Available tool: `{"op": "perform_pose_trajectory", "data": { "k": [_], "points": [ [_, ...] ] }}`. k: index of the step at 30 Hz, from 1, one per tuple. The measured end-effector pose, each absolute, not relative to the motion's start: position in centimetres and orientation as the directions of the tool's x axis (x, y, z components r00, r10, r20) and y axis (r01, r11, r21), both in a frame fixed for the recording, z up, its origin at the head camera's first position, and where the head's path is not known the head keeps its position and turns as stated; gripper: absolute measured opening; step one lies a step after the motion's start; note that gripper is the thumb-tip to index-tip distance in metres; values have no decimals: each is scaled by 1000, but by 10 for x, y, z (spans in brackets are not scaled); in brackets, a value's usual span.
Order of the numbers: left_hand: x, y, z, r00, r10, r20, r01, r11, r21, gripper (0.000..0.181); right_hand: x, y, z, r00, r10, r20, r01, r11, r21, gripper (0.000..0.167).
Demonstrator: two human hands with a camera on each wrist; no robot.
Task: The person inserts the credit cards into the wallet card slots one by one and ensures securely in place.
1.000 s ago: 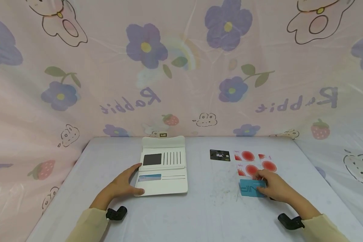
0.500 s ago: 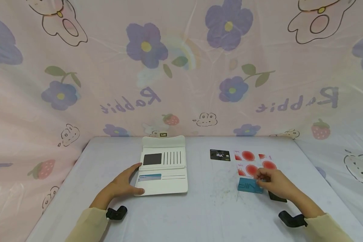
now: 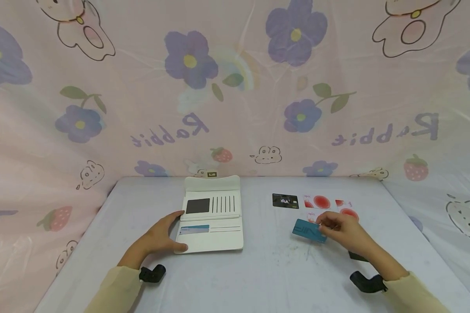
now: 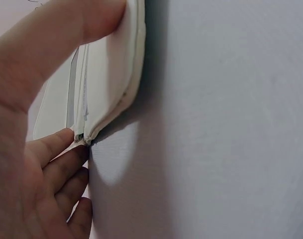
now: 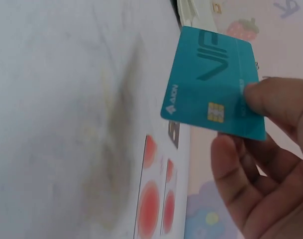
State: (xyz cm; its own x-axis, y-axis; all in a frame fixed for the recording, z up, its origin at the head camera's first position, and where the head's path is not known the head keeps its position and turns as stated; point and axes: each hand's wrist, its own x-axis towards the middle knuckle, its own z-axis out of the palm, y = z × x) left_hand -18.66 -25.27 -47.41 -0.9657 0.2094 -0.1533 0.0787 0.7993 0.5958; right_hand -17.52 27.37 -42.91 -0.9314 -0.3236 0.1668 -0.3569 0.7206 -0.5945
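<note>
A white wallet [image 3: 209, 241] lies unfolded on the table, with a dark panel, card slots and a blue-grey card [image 3: 194, 229] in the lower slot. My left hand [image 3: 156, 237] rests at its left edge, the thumb laid over the near corner and the fingertips touching the side. Between thumb and fingers my right hand [image 3: 346, 232] pinches a blue-green VIP card [image 5: 211, 79] with a gold chip. That card is held above the table, tilted, and covers part of a red-and-white card [image 3: 311, 215] behind it.
At the back right lie a black VIP card [image 3: 285, 201] and more red-and-white cards [image 3: 316, 201], [image 3: 348, 213]. A dark card [image 3: 358, 256] shows partly under the right wrist. Printed fabric [image 3: 235, 108] hangs behind the white table [image 3: 258, 278].
My right hand has lifted the blue-green card from the table and moved it leftward. More of the dark card near the wrist now shows. The left hand and wallet have stayed put.
</note>
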Motion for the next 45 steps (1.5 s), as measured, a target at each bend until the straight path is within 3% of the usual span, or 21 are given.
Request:
{"op": "perform_pose_trajectory", "data": {
  "k": [9,18,33,45],
  "points": [
    [-184,-250,-469,-965,204,-163,67,797,600,113,-175,256,-426,-921,-334,199,-377,638,-672,14],
    [-184,-250,-470,-967,203,-156,70,795,602,113,-180,235,-429,-934,-290,208,-351,638,-685,24],
    [-184,-250,-471,-967,202,-156,68,794,604,113,-192,206,-431,-929,-305,208,-355,579,-734,23],
    [-185,-252,-474,-967,205,-151,72,789,610,112,-201,186,-433,-888,-369,275,-441,510,-739,22]
  ]
}}
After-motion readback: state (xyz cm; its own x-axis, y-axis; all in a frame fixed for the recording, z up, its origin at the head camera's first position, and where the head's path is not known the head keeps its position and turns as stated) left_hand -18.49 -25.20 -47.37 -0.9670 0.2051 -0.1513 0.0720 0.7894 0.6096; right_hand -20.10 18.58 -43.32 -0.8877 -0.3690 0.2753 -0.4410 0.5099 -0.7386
